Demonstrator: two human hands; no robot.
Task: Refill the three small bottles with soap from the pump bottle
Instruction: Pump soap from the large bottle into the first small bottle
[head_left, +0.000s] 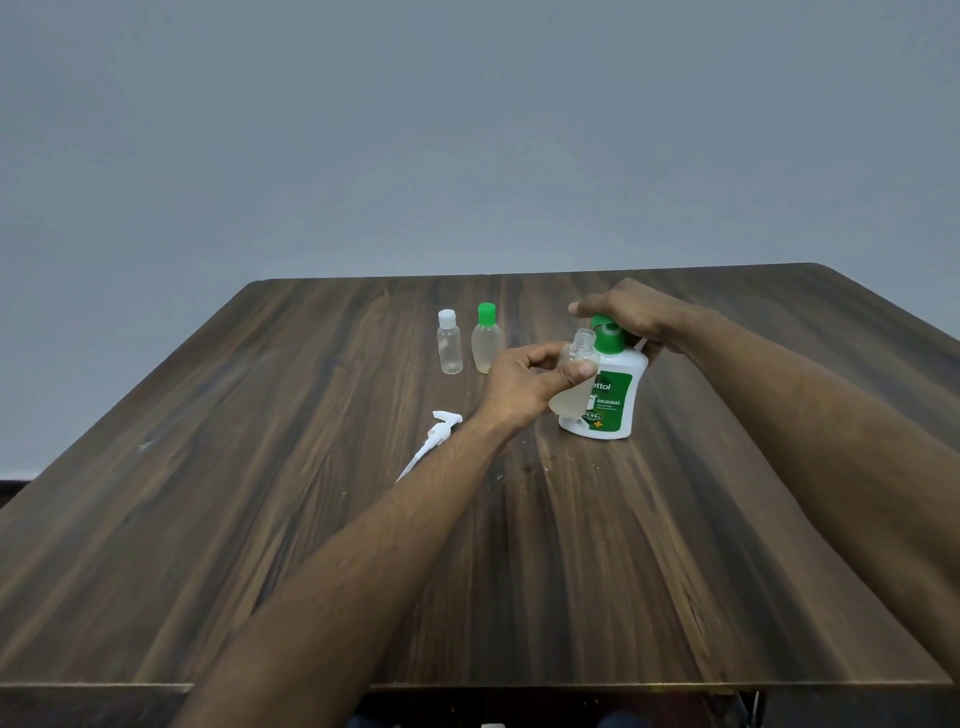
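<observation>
Left hand (524, 387) grips uncapped small bottle (575, 382), mouth up against Dettol pump bottle (608, 395) to catch soap. Right hand (631, 317) curls over green pump top (608, 332), likely to press. Two capped bottles (450, 347) (486, 340) wait toward table's (260, 519) far edge; loose white pump (435, 434) lies left.

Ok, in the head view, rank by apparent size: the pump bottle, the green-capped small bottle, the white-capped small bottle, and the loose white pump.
1. pump bottle, clearly largest.
2. loose white pump, longest of the rest, though partly hidden by the left arm.
3. green-capped small bottle and white-capped small bottle: about alike, unranked.
</observation>
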